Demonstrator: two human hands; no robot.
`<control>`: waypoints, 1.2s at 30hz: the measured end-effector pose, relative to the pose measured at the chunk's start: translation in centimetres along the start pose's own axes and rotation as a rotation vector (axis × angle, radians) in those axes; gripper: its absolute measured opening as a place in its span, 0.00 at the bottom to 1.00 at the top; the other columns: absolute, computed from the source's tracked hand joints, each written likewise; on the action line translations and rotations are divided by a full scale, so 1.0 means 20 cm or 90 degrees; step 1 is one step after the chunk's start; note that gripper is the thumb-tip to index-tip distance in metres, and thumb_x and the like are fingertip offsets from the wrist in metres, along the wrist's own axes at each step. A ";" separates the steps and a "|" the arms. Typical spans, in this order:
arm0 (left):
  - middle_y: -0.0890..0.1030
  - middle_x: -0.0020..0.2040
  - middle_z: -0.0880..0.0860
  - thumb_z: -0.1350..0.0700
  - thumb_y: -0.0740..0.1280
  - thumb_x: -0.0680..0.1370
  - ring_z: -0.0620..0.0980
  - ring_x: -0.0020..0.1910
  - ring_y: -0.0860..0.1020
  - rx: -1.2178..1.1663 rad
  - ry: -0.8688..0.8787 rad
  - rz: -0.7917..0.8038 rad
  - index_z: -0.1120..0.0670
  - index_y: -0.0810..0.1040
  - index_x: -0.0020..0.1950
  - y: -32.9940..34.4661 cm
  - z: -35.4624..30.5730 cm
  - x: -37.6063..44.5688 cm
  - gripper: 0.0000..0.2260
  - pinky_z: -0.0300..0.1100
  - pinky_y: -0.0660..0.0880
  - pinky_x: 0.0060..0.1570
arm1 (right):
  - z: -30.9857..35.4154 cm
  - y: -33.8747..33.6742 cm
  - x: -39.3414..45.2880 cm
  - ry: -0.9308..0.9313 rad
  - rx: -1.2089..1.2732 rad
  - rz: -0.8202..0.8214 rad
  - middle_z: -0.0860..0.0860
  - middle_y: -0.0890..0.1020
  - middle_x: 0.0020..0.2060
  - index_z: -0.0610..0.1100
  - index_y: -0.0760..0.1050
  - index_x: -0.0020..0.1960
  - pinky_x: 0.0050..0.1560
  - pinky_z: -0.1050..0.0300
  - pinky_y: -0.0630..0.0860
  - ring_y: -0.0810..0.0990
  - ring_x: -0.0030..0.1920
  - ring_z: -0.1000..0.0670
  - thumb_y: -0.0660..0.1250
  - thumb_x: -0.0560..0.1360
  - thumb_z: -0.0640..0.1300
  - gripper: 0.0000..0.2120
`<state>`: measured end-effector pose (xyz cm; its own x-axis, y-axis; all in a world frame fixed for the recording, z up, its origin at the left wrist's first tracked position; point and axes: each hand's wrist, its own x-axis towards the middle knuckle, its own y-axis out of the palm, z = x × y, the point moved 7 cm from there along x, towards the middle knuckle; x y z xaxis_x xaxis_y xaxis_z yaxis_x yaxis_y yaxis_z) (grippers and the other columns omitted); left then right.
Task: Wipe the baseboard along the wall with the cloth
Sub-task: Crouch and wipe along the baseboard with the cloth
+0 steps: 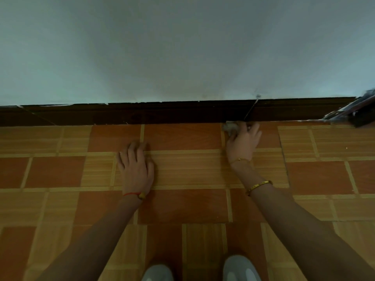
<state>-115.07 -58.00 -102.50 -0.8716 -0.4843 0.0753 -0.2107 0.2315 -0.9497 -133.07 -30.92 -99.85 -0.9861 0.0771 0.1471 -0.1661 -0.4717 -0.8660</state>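
Note:
A dark brown baseboard (162, 113) runs along the foot of the pale wall, across the whole view. My right hand (242, 141) grips a small crumpled grey cloth (230, 126) and holds it against the bottom edge of the baseboard, right of centre. My left hand (135, 167) lies flat on the floor with fingers spread, a hand's length in front of the baseboard. Most of the cloth is hidden under my fingers.
The floor (182, 203) is orange and tan patterned tile. A thin cord (250, 110) hangs from the wall down over the baseboard just above the cloth. A dark blurred object (359, 112) leans at the far right. My two grey shoes (239, 268) show at the bottom.

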 end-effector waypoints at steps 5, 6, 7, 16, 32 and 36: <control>0.70 0.72 0.60 0.50 0.53 0.80 0.62 0.72 0.64 -0.002 0.008 0.005 0.56 0.68 0.74 0.02 0.08 -0.02 0.24 0.66 0.55 0.75 | 0.27 0.15 -0.12 -0.097 0.022 0.033 0.38 0.73 0.55 0.40 0.77 0.56 0.53 0.48 0.69 0.71 0.50 0.38 0.65 0.69 0.33 0.16; 0.70 0.72 0.60 0.50 0.53 0.80 0.62 0.73 0.65 -0.002 0.010 0.006 0.56 0.69 0.74 0.02 0.10 -0.02 0.24 0.66 0.55 0.76 | 0.31 0.17 -0.13 -0.107 0.023 0.038 0.39 0.73 0.55 0.40 0.77 0.56 0.53 0.48 0.69 0.71 0.50 0.39 0.66 0.69 0.33 0.15; 0.70 0.72 0.60 0.50 0.53 0.80 0.62 0.73 0.65 -0.001 0.015 0.005 0.56 0.69 0.74 0.03 0.10 -0.01 0.24 0.65 0.55 0.75 | 0.35 0.19 -0.15 -0.126 0.022 0.046 0.39 0.74 0.55 0.40 0.77 0.56 0.53 0.49 0.70 0.72 0.50 0.39 0.66 0.70 0.33 0.15; 0.70 0.72 0.58 0.52 0.56 0.79 0.61 0.73 0.65 -0.007 0.025 -0.021 0.56 0.69 0.73 0.03 0.11 -0.02 0.23 0.66 0.56 0.75 | 0.61 0.31 -0.29 -0.287 0.030 0.148 0.40 0.74 0.56 0.42 0.78 0.57 0.49 0.48 0.73 0.72 0.50 0.39 0.66 0.72 0.35 0.14; 0.71 0.71 0.59 0.52 0.57 0.79 0.62 0.71 0.68 -0.002 0.032 -0.024 0.56 0.71 0.72 0.02 0.11 -0.02 0.22 0.65 0.56 0.75 | 0.39 0.17 -0.18 -0.074 -0.042 0.069 0.41 0.72 0.59 0.44 0.77 0.60 0.52 0.48 0.71 0.71 0.54 0.39 0.65 0.71 0.36 0.18; 0.71 0.71 0.58 0.51 0.57 0.79 0.62 0.70 0.68 0.004 0.030 -0.026 0.56 0.71 0.72 0.01 0.11 -0.01 0.22 0.65 0.56 0.74 | 0.71 0.34 -0.31 -0.200 0.009 0.143 0.40 0.73 0.58 0.43 0.78 0.59 0.51 0.47 0.71 0.71 0.54 0.38 0.66 0.71 0.35 0.17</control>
<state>-113.91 -59.66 -103.45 -0.8824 -0.4527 0.1282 -0.2438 0.2068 -0.9475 -128.06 -47.10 -99.88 -0.9486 -0.3018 0.0955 0.0566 -0.4585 -0.8869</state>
